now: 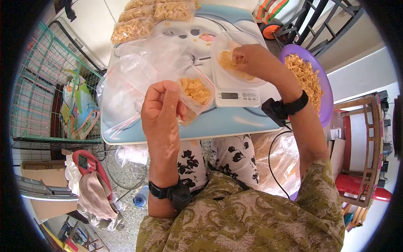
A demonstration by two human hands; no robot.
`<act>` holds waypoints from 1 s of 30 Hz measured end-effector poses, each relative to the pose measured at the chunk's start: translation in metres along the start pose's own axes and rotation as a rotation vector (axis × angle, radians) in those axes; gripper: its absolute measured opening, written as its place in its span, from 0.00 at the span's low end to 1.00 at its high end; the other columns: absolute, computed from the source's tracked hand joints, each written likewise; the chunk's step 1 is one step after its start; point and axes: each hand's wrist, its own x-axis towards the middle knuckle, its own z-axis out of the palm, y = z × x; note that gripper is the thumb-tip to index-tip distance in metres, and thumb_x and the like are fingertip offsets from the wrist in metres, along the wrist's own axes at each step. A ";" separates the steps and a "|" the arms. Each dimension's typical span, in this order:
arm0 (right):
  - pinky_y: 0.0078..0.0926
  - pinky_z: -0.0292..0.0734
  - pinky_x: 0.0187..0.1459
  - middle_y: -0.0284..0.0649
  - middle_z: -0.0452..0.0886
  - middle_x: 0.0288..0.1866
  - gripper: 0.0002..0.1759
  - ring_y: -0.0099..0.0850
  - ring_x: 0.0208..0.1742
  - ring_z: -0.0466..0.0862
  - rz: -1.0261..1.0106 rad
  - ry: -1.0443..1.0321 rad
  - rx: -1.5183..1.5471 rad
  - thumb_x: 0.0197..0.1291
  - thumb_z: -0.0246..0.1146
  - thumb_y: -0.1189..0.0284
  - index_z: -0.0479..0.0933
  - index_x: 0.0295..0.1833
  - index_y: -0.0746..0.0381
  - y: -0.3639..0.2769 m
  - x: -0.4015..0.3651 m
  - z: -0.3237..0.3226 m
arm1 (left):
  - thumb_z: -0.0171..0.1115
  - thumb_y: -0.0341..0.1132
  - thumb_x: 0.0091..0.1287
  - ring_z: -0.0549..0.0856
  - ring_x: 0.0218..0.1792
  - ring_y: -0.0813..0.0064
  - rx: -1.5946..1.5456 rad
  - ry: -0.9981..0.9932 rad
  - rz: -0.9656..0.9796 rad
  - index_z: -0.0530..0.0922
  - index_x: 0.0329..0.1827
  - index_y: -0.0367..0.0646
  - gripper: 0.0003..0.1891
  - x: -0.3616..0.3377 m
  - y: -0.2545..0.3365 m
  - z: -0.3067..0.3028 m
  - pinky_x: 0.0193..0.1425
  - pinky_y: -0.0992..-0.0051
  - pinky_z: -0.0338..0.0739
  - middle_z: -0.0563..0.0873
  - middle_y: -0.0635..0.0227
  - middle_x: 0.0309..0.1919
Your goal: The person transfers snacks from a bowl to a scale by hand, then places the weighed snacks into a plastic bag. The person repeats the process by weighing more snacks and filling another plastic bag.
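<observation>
My left hand (163,103) grips a small clear zip bag (197,91) by its side, thumb against the fingers. Dried yellow-brown pieces fill part of that bag, and its mouth stands open toward the right. My right hand (257,61) reaches into a clear plastic bowl (219,41), its fingers curled together at the dried pieces (228,62) lying there. What exactly is between those fingers is partly hidden. Under the bowl is a white kitchen scale (238,101); I cannot read its display.
Flat clear bags (134,71) lie on the left of the patterned table (247,122). Several filled bags (132,29) sit at the far left. A purple basin (327,101) of dried pieces stands right of the table. Left of it is a green wire cage (42,92).
</observation>
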 end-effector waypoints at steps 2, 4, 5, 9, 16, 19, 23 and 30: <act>0.45 0.79 0.42 0.50 0.84 0.36 0.12 0.51 0.38 0.84 -0.034 0.059 0.062 0.51 0.64 0.66 0.82 0.37 0.61 0.000 -0.004 -0.006 | 0.64 0.38 0.72 0.73 0.23 0.84 0.006 -0.003 0.002 0.78 0.44 0.41 0.10 0.000 -0.001 -0.001 0.25 0.82 0.68 0.76 0.76 0.25; 0.37 0.81 0.39 0.47 0.84 0.31 0.10 0.41 0.35 0.86 0.081 0.096 0.279 0.53 0.64 0.70 0.82 0.38 0.64 0.000 -0.009 -0.011 | 0.64 0.39 0.72 0.74 0.23 0.84 -0.008 -0.019 0.000 0.78 0.45 0.40 0.10 0.000 -0.002 -0.002 0.26 0.82 0.69 0.76 0.75 0.26; 0.37 0.81 0.39 0.47 0.84 0.31 0.10 0.41 0.35 0.86 0.083 0.097 0.278 0.53 0.64 0.70 0.82 0.38 0.64 0.001 -0.012 -0.014 | 0.64 0.39 0.72 0.74 0.23 0.84 -0.009 -0.021 0.000 0.78 0.45 0.40 0.10 0.000 -0.002 -0.001 0.26 0.82 0.69 0.76 0.75 0.26; 0.24 0.81 0.39 0.36 0.83 0.30 0.09 0.24 0.36 0.85 0.254 0.186 0.769 0.60 0.63 0.73 0.81 0.42 0.67 0.011 -0.017 -0.013 | 0.64 0.39 0.72 0.74 0.23 0.84 -0.012 -0.021 -0.014 0.78 0.45 0.41 0.11 -0.001 -0.003 0.001 0.27 0.82 0.70 0.77 0.75 0.26; 0.22 0.86 0.50 0.40 0.81 0.46 0.13 0.28 0.45 0.85 0.377 0.402 1.372 0.66 0.62 0.76 0.75 0.55 0.69 0.011 -0.023 -0.011 | 0.64 0.38 0.72 0.75 0.25 0.84 -0.075 -0.047 -0.038 0.78 0.45 0.42 0.10 -0.003 -0.002 0.009 0.28 0.81 0.70 0.77 0.75 0.26; 0.25 0.85 0.56 0.45 0.80 0.55 0.17 0.34 0.54 0.85 0.394 0.356 1.512 0.70 0.58 0.78 0.71 0.62 0.69 0.015 -0.025 -0.011 | 0.63 0.38 0.72 0.74 0.24 0.83 -0.085 -0.045 -0.034 0.78 0.45 0.42 0.09 -0.002 -0.003 0.010 0.28 0.80 0.70 0.77 0.75 0.26; 0.26 0.85 0.57 0.47 0.80 0.57 0.17 0.38 0.57 0.84 0.357 0.331 1.633 0.69 0.58 0.79 0.72 0.62 0.70 0.015 -0.028 -0.011 | 0.62 0.37 0.73 0.74 0.24 0.82 -0.137 -0.022 -0.053 0.77 0.46 0.41 0.09 -0.003 -0.001 0.014 0.28 0.79 0.71 0.76 0.74 0.25; 0.28 0.85 0.57 0.48 0.80 0.56 0.17 0.38 0.55 0.85 0.336 0.397 1.780 0.69 0.56 0.80 0.71 0.61 0.70 0.012 -0.033 -0.010 | 0.61 0.37 0.74 0.77 0.25 0.82 -0.156 -0.056 -0.076 0.77 0.46 0.40 0.09 -0.001 -0.008 0.012 0.27 0.79 0.75 0.79 0.72 0.26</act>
